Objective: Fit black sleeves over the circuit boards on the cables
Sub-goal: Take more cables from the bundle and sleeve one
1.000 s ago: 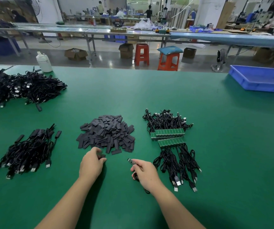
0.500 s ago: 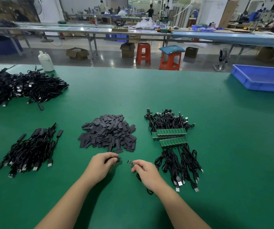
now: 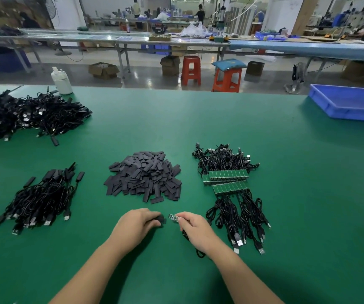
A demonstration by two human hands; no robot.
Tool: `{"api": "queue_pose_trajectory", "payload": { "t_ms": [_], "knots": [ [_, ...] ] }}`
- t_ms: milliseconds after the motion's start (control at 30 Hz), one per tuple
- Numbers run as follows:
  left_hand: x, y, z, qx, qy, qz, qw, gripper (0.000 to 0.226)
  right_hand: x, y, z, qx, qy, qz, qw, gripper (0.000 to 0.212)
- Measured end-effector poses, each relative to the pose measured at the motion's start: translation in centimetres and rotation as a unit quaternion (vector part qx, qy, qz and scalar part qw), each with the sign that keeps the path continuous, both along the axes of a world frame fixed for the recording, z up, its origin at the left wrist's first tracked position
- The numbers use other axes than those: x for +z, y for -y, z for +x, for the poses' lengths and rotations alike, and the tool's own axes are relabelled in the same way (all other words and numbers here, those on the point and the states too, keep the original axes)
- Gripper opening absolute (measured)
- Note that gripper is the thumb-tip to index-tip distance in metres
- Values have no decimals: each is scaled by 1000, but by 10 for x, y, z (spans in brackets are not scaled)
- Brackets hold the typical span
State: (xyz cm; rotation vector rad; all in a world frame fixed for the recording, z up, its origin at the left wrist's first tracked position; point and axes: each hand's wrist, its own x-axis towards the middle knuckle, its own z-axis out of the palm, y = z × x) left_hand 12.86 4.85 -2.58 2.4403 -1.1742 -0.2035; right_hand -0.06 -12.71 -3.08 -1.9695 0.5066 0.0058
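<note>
Two hands, sleeve and board held tip to tip

One black sleeve [image 3: 161, 220] is pinched in the curled fingers of the left hand [image 3: 135, 227]. At 3 o'clock from it, just apart, a small circuit board [image 3: 173, 217] is pinched by the right hand [image 3: 195, 230], its cable [image 3: 193, 245] trailing under the wrist. The sleeve pile [image 3: 144, 176] is seen at 12 o'clock, bare-board cables [image 3: 229, 183] at 2 o'clock, sleeved cables [image 3: 38, 198] at 9 o'clock on the green table [image 3: 308, 194].
</note>
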Motion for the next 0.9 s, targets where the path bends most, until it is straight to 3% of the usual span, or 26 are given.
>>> {"api": "queue_pose_trajectory", "payload": {
  "t_ms": [167, 433, 733, 900],
  "knots": [
    [1, 5, -8, -6, -21, -73, 997, 24, 3, 1, -1, 12, -3, 5, 1000, 25],
    [5, 4, -12, -34, 6, -92, 995, 25, 7, 1, -3, 14, -13, 29, 999, 25],
    [15, 9, -15, -116, 176, -37, 977, 28, 2, 3, -3, 28, -6, 21, 999, 26],
    [16, 10, -9, -140, 180, 23, 973, 31, 1, 4, -4, 24, -3, 31, 999, 26]
  ]
}}
